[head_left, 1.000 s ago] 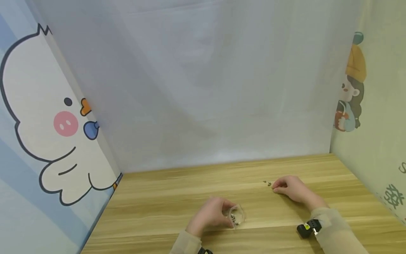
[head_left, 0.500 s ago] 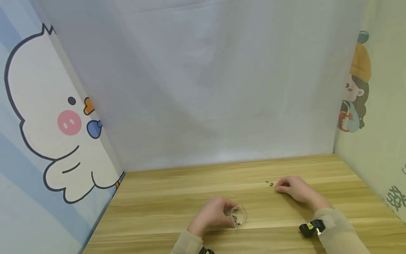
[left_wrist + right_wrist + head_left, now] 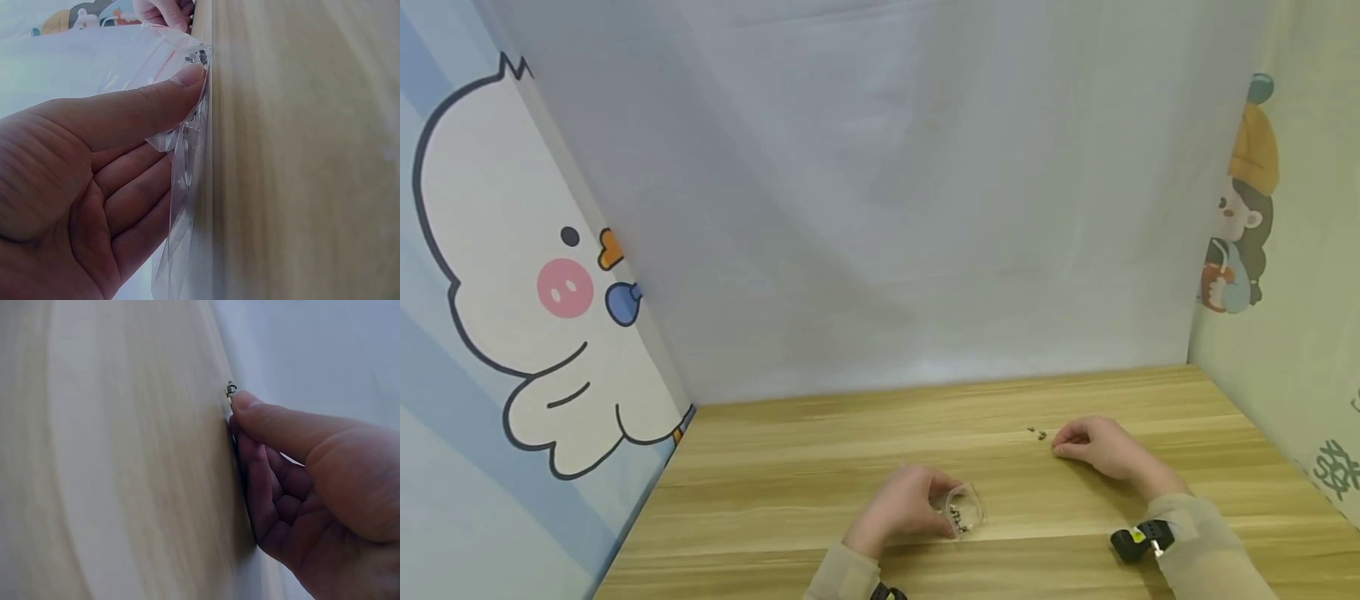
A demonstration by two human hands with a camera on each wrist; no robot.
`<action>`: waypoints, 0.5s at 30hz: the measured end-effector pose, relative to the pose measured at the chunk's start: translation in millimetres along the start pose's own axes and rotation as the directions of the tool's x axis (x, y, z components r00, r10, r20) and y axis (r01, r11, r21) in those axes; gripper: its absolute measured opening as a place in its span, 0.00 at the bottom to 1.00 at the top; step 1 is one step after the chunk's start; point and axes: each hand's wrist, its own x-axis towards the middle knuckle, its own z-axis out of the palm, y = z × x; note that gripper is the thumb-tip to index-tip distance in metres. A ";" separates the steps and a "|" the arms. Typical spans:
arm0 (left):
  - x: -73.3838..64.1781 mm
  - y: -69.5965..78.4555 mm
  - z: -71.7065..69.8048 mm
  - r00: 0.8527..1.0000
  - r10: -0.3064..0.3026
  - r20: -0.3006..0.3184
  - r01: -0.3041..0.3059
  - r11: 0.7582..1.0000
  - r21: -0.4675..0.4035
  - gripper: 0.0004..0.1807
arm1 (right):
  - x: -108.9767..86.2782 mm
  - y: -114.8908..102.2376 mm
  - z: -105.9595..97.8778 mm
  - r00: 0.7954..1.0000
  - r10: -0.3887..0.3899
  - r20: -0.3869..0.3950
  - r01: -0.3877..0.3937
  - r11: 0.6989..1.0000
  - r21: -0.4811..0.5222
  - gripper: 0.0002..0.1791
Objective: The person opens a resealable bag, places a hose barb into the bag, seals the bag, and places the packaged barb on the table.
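Note:
My left hand holds a clear plastic bag low over the table, its mouth tipped to the right. Several small dark metal pieces lie inside it. In the left wrist view my thumb presses on the bag beside the pieces. Further right, my right hand is down at the tabletop, thumb and index fingertip together. A small screw-like metal piece shows right at those fingertips in the right wrist view. A few similar loose pieces lie on the wood just left of the fingers.
The wood-grain table runs back to a pale grey curtain. A blue panel with a cartoon duck stands at the left, a pale green panel at the right. Each wrist wears a black camera.
The head view has shifted slightly, so everything appears a little further right. Both hands stay nearly still, the left with the bag and the right beside the loose pieces.

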 end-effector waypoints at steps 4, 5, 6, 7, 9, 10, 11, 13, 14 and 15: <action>-0.5 0.3 -0.1 1.000 0.002 0.000 -0.002 1.000 -0.001 0.35 | -1.2 0.0 -1.2 1.000 -0.010 0.010 0.009 0.999 0.033 0.05; -0.4 0.5 -0.1 1.000 0.003 -0.001 -0.003 1.000 0.003 0.35 | -1.4 0.2 -1.6 1.000 -0.012 0.013 0.011 0.999 0.040 0.06; -0.2 0.7 0.2 1.000 0.001 -0.001 -0.001 1.000 0.000 0.35 | -1.6 0.5 -2.0 1.000 -0.015 0.017 0.014 0.999 0.045 0.06; -0.2 0.9 0.2 1.000 0.002 -0.002 -0.002 1.000 0.001 0.35 | -1.7 0.8 -2.2 1.000 -0.017 0.021 0.016 0.999 0.048 0.06; 0.1 1.7 -0.1 1.000 0.000 -0.005 0.000 1.000 0.006 0.35 | -1.9 1.9 -2.5 0.999 -0.024 0.027 0.022 0.998 0.051 0.06; 0.3 2.0 -0.1 1.000 -0.002 -0.006 0.002 1.000 0.010 0.35 | -1.9 2.3 -2.5 0.999 -0.026 0.030 0.024 0.998 0.053 0.06; 0.3 2.3 -0.1 1.000 -0.004 -0.007 0.004 1.000 0.013 0.35 | -2.0 2.5 -2.5 0.999 -0.028 0.032 0.026 0.998 0.054 0.06; -0.1 2.7 -0.4 1.000 -0.005 -0.009 0.005 1.000 0.021 0.35 | -2.1 2.8 -2.6 0.999 -0.033 0.037 0.031 0.998 0.055 0.06; -0.2 2.7 -0.3 1.000 -0.007 -0.008 0.007 1.000 0.023 0.35 | -2.3 2.7 -2.5 0.999 -0.030 0.038 0.028 0.998 0.057 0.06; -0.5 2.6 -0.2 1.000 -0.008 -0.008 0.008 1.000 0.025 0.35 | -2.5 2.5 -2.6 0.999 -0.027 0.039 0.025 0.998 0.057 0.06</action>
